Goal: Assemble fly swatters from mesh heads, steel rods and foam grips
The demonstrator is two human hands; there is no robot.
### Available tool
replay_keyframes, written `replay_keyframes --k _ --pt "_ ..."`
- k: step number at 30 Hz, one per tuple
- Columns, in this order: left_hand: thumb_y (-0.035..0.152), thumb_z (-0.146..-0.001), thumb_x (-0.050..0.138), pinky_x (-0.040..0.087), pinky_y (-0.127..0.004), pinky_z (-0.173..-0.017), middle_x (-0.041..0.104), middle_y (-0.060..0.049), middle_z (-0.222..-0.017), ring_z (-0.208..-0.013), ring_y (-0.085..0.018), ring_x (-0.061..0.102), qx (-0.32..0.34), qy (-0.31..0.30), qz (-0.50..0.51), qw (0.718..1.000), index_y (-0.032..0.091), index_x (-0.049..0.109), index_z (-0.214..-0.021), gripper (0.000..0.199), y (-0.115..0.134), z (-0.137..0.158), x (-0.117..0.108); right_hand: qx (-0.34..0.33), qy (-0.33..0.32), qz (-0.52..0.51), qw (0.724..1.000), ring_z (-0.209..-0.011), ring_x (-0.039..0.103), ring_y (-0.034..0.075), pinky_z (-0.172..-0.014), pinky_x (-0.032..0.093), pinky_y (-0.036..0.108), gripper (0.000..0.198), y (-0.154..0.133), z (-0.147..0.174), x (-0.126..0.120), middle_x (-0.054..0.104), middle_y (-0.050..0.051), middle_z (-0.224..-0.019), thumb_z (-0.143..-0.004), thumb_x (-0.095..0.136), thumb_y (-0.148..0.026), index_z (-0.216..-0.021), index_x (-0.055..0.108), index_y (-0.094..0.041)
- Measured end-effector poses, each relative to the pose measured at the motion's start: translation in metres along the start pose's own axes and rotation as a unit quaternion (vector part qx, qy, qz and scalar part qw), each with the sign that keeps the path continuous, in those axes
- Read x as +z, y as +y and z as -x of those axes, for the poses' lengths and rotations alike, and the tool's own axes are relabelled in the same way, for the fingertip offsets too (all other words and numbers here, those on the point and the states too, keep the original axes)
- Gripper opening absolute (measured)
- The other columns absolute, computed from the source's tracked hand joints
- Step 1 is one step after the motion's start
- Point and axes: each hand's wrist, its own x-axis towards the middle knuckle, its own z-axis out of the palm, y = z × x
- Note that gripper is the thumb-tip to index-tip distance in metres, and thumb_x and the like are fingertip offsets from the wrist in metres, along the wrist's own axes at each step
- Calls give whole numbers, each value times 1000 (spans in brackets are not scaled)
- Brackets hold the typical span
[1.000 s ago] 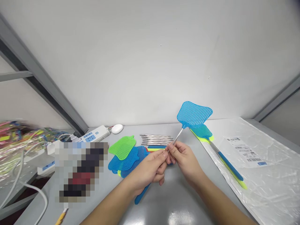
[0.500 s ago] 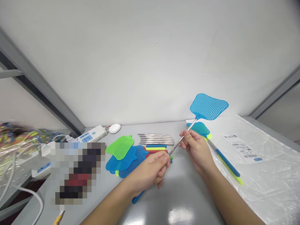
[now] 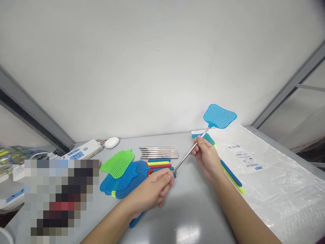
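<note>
I hold a blue fly swatter (image 3: 219, 116) up at a slant, its mesh head at the upper right. My left hand (image 3: 154, 189) is closed around its lower end, and a blue handle end (image 3: 137, 220) sticks out below that fist. Higher up, my right hand (image 3: 204, 154) pinches the thin metal rod close below the head. To the left lie a green swatter head (image 3: 118, 164) and several overlapping blue heads (image 3: 132, 183). Beyond my left hand are metal rods (image 3: 158, 152) in a row and coloured handle tubes (image 3: 159, 163), partly hidden by the hand.
At right, finished-looking swatters (image 3: 232, 178) lie on a clear plastic bag (image 3: 274, 189) with a white label (image 3: 246, 157), partly behind my right arm. A power strip (image 3: 83, 150) and a white oval case (image 3: 111, 142) sit back left. A blurred-out patch (image 3: 62, 200) covers the left front.
The view has swung right, so the table things sit farther left. My hands are farther apart along the swatter, with more metal rod showing between them and my right hand closer to the head.
</note>
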Motion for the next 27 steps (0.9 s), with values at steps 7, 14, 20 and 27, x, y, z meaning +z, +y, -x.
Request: replay_keyframes --k 7,14,20,27 --pt "55 -93 40 38 -22 -52 27 12 -48 -41 -7 19 5 12 -14 1000 22 43 -79 36 0 1 -5 -9 -30 36 999 -51 43 9 -55 41 24 34 8 9 8 42 -6 -55 -79 68 -52 -76 62 -19" --pt "56 -92 41 35 -22 -50 27 10 -49 -46 -8 22 7 22 -36 999 22 42 -77 38 2 0 -5 -17 7 23 1000 -51 42 8 -52 42 23 30 -4 2 0 43 -6 -55 -76 73 -47 -76 65 -18" --pt "52 -95 39 35 -21 -50 25 11 -49 -45 -8 20 34 47 -39 998 21 44 -78 35 6 5 -7 28 -105 76 991 -50 46 7 -50 42 22 30 19 18 16 51 -5 -61 -82 67 -47 -83 63 -18" --pt "53 -95 39 37 -20 -51 31 10 -51 -46 -8 25 61 24 -80 995 21 46 -80 36 11 9 -20 49 -190 93 976 -49 47 8 -53 41 23 29 32 40 39 50 -7 -54 -90 57 -47 -85 58 -18"
